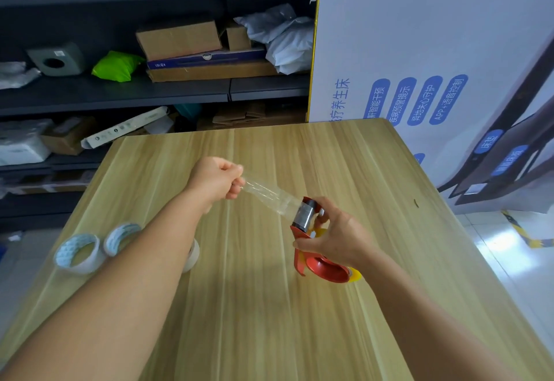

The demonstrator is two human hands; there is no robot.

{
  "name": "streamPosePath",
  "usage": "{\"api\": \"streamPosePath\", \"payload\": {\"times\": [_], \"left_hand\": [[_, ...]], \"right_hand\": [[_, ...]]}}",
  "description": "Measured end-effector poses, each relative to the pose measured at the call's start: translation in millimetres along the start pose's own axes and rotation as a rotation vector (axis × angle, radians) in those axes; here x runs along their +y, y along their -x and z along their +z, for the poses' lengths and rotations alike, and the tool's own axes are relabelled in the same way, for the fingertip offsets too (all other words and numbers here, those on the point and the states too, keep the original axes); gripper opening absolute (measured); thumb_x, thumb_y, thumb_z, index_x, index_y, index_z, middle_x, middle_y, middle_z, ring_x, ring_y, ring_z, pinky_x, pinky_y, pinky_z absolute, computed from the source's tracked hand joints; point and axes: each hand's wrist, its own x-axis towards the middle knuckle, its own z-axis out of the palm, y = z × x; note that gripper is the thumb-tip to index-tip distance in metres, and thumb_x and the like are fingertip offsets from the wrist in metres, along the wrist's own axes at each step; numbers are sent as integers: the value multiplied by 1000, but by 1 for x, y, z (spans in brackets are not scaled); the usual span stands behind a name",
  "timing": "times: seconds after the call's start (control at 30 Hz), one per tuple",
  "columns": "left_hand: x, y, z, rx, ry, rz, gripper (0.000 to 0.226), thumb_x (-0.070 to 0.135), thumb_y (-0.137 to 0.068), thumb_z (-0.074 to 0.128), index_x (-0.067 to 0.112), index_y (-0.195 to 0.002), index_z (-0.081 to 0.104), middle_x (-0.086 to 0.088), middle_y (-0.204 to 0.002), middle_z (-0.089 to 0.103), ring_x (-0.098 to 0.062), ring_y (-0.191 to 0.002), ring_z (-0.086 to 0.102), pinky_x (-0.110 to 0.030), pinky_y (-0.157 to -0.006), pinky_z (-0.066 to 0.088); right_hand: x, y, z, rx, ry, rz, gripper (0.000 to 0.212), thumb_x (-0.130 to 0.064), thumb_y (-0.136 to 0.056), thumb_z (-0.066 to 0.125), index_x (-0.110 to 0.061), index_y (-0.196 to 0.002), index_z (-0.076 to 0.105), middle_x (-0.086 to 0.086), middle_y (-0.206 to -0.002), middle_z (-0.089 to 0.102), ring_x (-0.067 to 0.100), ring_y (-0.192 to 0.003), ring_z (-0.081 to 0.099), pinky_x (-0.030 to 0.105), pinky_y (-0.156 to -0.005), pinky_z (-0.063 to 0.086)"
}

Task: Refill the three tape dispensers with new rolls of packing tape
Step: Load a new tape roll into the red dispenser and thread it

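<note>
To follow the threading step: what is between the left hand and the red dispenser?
In the head view, a strip of clear tape spans from the left hand to the red dispenser, above the table.

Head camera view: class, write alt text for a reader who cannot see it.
The left hand pulls a strip of clear tape from a red tape dispenser gripped by the right hand above a wooden table. Tape rolls lie at the table's left; cluttered shelves stand behind.

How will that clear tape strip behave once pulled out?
The stretched clear tape strip is likely floppy: it already looks wrinkled between the left hand and the red tape dispenser. Probably near weightless, and apt to stick to itself if slackened.
</note>
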Motion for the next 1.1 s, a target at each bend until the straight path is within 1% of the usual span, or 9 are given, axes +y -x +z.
{"api": "streamPosePath", "payload": {"times": [0.1, 0.27, 0.5, 0.6, 0.67, 0.73, 0.8, 0.9, 1.1], "left_hand": [[-13, 5, 2, -7, 83, -75, 15, 15, -93, 57, 6, -84, 64, -6, -75, 68, -15, -62, 61, -27, -60, 57], [-32, 11, 10, 4, 236, -176, 11, 13, -93, 58, 2, -94, 60, -7, -71, 63, -14, -56, 53, -18, -44, 50], [-62, 10, 20, -21, 347, -320, 12, 18, -91, 63, 8, -86, 58, -5, -71, 63, -13, -56, 54, -24, -52, 50], [-69, 12, 20, -55, 420, -378, 11, 18, -89, 65, 9, -87, 59, -3, -70, 63, -11, -56, 53, -21, -47, 50], [-72, 15, 19, -83, 480, -418, 10, 16, -88, 66, 12, -87, 57, -3, -71, 63, -11, -56, 53, -21, -44, 49], [-75, 17, 20, -85, 563, -438, 15, 11, -87, 66, 15, -84, 52, -2, -72, 60, -12, -57, 52, -23, -50, 50], [-78, 20, 22, -51, 663, -407, 23, 4, -87, 65, 18, -78, 49, -1, -74, 57, -11, -61, 51, -25, -58, 48], [-80, 25, 25, -11, 759, -316, 25, 0, -86, 62, 21, -75, 53, 4, -77, 59, -7, -67, 53, -23, -64, 45], [-89, 34, 29, -46, 630, -62, 28, 6, -90, 57, 27, -76, 68, 17, -72, 60, -2, -69, 50, -19, -65, 42]], "right_hand": [[-1, 1, -2, 12, 8, -8, 75, -64, -47, 70, -55, -113, 38, -25, -89, 55, 0, -67, 59, 18, -50, 40], [-4, 5, -2, 13, 7, -30, 71, -63, -47, 72, -56, -109, 38, -24, -88, 54, 1, -67, 60, 18, -50, 41], [-9, 7, -4, -10, -56, -50, 72, -59, -47, 74, -52, -112, 43, -20, -92, 55, 3, -78, 60, 22, -61, 48], [-12, 7, -6, -14, -97, -47, 74, -59, -43, 73, -45, -111, 48, -17, -93, 56, 6, -84, 60, 28, -69, 53], [-14, 7, -8, -23, -113, -50, 70, -58, -44, 73, -44, -108, 50, -17, -92, 56, 6, -83, 60, 26, -68, 52], [-17, 6, -9, -32, -126, -55, 64, -53, -48, 77, -45, -106, 51, -17, -92, 56, 5, -82, 60, 23, -65, 49], [-19, 5, -9, -34, -147, -64, 60, -51, -50, 78, -45, -104, 52, -16, -92, 57, 6, -83, 59, 22, -65, 48], [-23, 3, -10, -33, -187, -73, 56, -48, -53, 80, -44, -102, 53, -13, -92, 58, 7, -84, 59, 24, -67, 49], [-27, -1, -15, -29, -221, -85, 54, -38, -61, 84, -40, -106, 54, -9, -95, 57, 10, -82, 60, 24, -63, 49]]}}
